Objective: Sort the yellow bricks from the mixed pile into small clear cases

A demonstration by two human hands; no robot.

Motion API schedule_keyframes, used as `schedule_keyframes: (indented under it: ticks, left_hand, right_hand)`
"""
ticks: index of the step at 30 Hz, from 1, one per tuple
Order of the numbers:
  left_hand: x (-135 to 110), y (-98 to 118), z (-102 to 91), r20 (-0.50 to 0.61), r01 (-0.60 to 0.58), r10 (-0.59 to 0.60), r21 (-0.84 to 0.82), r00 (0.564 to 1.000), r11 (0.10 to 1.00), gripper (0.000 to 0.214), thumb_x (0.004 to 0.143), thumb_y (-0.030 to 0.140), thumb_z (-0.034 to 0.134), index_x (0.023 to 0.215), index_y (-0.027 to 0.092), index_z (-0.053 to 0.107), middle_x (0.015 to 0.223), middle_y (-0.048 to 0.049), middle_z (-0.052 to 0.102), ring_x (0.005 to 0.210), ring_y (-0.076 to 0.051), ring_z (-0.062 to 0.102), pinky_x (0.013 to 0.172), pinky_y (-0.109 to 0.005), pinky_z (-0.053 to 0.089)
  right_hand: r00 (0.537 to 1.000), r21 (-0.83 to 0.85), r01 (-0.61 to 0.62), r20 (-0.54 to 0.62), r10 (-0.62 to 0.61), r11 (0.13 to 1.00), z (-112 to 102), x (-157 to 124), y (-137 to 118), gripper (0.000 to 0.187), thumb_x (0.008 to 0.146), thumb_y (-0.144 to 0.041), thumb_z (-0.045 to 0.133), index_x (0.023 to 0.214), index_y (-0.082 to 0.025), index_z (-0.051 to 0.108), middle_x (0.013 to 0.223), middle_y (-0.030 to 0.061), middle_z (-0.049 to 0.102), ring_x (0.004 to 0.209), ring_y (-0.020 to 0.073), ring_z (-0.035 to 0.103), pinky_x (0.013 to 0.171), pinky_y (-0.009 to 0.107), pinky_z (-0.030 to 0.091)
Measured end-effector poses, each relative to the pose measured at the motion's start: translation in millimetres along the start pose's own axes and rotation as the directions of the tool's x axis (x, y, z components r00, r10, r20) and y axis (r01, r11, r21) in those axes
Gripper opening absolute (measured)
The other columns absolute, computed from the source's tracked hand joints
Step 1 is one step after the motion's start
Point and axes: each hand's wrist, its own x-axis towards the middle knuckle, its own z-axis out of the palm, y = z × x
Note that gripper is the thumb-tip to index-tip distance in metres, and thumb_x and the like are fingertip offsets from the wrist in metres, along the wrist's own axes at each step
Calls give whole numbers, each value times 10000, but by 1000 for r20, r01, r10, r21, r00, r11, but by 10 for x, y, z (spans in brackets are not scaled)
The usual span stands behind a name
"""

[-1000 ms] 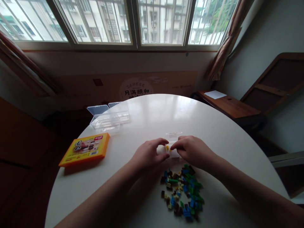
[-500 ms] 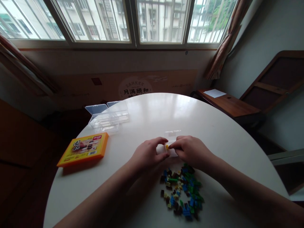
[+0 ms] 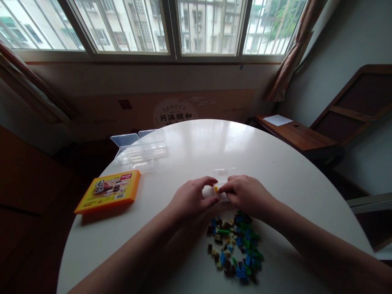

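Both hands meet over a small clear plastic box (image 3: pixel 223 173) on the round white table (image 3: pixel 275 171). My left hand (image 3: pixel 191 198) curls around the box's left end. My right hand (image 3: pixel 246 194) pinches at the box's right side, fingertips by a small yellow brick (image 3: pixel 216 189) inside it. Just in front of the hands lies a loose pile of small bricks (image 3: pixel 235 245) in blue, green, brown and yellow.
An orange flat box (image 3: pixel 108 191) lies at the table's left. Two clear lidded boxes (image 3: pixel 139 150) stand open at the far left edge. A wooden side table with a paper sheet (image 3: pixel 277 120) is at the right, beside a folded wooden frame.
Almost nothing has moved. Both hands stay on the small clear box; the view has shifted very slightly.
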Motion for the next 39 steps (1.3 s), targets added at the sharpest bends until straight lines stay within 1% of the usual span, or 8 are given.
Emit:
schedule_keyframes:
  ticks: [6, 13, 19, 25, 30, 33, 39]
  left_hand:
    - [-1, 0, -1, -6, -14, 14, -5, 1000, 1000, 431, 794, 380, 669, 1206, 252, 651, 961, -39, 737, 822, -212, 667, 723, -309, 499]
    - [-2, 9, -2, 1, -1, 1, -9, 1000, 1000, 432, 792, 377, 669, 1206, 255, 649, 955, -35, 735, 813, -208, 664, 722, -304, 493]
    - [-2, 6, -3, 0, -8, 8, -6, 1000, 1000, 434, 792, 386, 666, 1205, 254, 652, 861, -25, 725, 785, -207, 661, 706, -300, 489]
    - [1, -5, 2, -9, -14, 14, 4, 1000, 1000, 403, 790, 390, 660, 1170, 256, 670, 759, -4, 696, 749, -200, 655, 684, -291, 478]
    - [4, -7, 7, -11, -15, 15, 10, 1000, 1000, 386, 790, 392, 654, 1152, 257, 671, 713, 9, 676, 691, -182, 634, 648, -277, 453]
    - [7, 8, -1, -2, -3, 3, 14, 1000, 1000, 360, 788, 388, 654, 1123, 259, 676, 701, 13, 670, 664, -173, 617, 622, -267, 432]
    - [18, 5, -6, 1, 6, -6, 19, 1000, 1000, 271, 768, 403, 666, 979, 235, 686, 674, 17, 641, 626, -156, 584, 564, -242, 389]
  right_hand:
    - [1000, 23, 2, -12, -2, 1000, 0, 3, 10, 291, 836, -182, 572, 964, -320, 793, 888, 1, 741, 774, 166, 652, 704, 293, 483]
    - [999, 54, 5, -40, -3, 999, 18, -1, 36, 281, 840, -187, 570, 972, -301, 790, 899, 5, 742, 782, 169, 656, 735, 306, 498]
    - [999, 67, 1, -50, 2, 998, 21, 1, 37, 268, 848, -189, 573, 972, -282, 792, 908, 17, 744, 781, 169, 657, 751, 305, 505]
    - [1000, 43, 1, -31, 1, 999, 28, 10, 33, 275, 837, -189, 574, 963, -297, 795, 921, 15, 749, 800, 183, 668, 759, 315, 504]
    - [999, 57, 9, -45, -6, 998, 49, 9, 55, 278, 833, -177, 572, 956, -289, 794, 936, 14, 752, 803, 176, 668, 763, 305, 504]
    - [999, 50, 10, -50, -7, 999, 51, 5, 68, 282, 830, -170, 568, 961, -280, 793, 940, 17, 752, 809, 178, 666, 765, 313, 503]
    - [999, 58, 8, -47, -5, 998, 18, -10, 52, 304, 829, -162, 560, 969, -300, 791, 949, 13, 748, 817, 179, 668, 754, 313, 498]
